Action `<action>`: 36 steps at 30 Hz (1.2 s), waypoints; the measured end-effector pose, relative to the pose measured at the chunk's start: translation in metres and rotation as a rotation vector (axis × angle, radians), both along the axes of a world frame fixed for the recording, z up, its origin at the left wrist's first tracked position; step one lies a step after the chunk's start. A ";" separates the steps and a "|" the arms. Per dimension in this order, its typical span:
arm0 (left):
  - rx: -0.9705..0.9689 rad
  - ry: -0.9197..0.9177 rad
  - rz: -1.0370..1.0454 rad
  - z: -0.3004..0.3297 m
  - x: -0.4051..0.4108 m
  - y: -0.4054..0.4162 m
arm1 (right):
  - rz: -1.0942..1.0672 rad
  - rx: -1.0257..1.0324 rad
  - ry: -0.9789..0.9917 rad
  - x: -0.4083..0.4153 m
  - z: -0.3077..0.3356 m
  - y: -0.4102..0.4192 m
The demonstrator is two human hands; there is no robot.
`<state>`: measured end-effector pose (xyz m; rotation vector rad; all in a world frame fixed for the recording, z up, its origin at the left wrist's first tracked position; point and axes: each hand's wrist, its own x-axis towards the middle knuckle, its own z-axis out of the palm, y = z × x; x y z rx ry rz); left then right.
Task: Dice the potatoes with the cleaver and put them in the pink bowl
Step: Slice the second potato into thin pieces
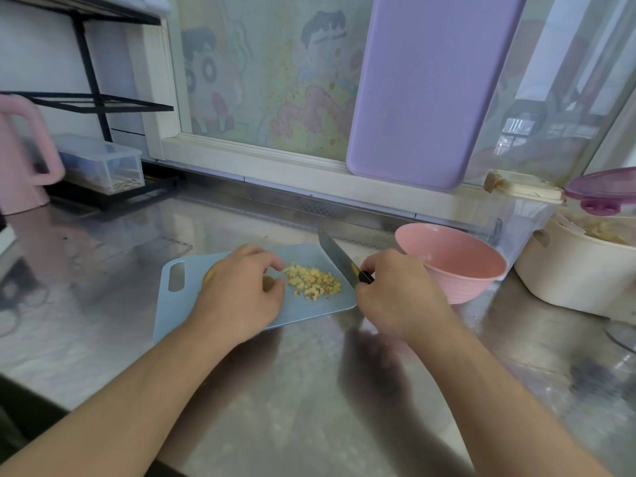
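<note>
A: Right hand [399, 294]?
B: Fingers clamped on cleaver [339, 259] handle, beside pink bowl [454, 266].
A: Left hand [241, 290]?
B: Fingers curled, pinching potato piece; diced potatoes [313, 282] piled on blue cutting board [309, 309].

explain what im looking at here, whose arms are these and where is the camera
There is no machine: these are a person's two bare arms, filmed by one wide-angle camera worn on their head, looking down at a steel counter. The right hand grips a cleaver, blade pointing away. The left hand rests on a pale blue cutting board, fingers curled over a potato piece beside a pile of diced potato. A pink bowl, looking empty, stands right of the board.
</note>
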<state>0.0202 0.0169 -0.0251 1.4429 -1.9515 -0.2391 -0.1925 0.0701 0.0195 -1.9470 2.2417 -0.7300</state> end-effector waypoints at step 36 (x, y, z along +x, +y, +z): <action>0.159 0.018 -0.141 -0.013 0.022 0.002 | 0.091 -0.148 -0.321 0.009 0.002 0.005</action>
